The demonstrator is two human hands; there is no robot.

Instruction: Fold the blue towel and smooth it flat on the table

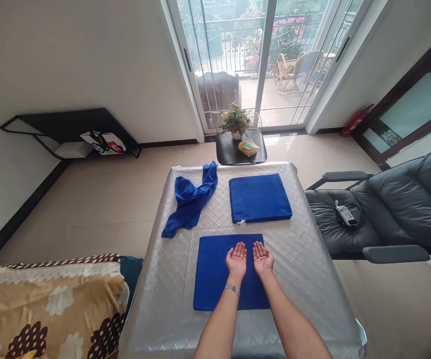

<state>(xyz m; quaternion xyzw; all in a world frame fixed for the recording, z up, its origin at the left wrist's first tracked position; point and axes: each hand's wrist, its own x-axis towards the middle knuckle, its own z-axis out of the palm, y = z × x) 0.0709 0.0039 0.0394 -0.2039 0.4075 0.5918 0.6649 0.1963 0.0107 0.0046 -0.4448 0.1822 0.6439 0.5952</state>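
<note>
My left hand [236, 260] is palm up with its fingers stretched out, above a flat blue towel [211, 274] on the table. Beside it, my right hand [263, 259] also shows an open palm, over the towel's right edge. Both palms hold nothing; whether the hands touch the cloth I cannot tell. Farther back lies a neatly folded blue towel [260, 198] with a small white tag at its front edge. To its left a crumpled blue towel [192, 202] lies twisted in a heap.
A silver quilted cover [163, 299] drapes the table. Behind it stands a black chair [226, 152] with a potted plant [236, 122] and a tissue pack [248, 147]. A grey armchair [390, 209] flanks the right side; a patterned blanket [51, 304] lies at left.
</note>
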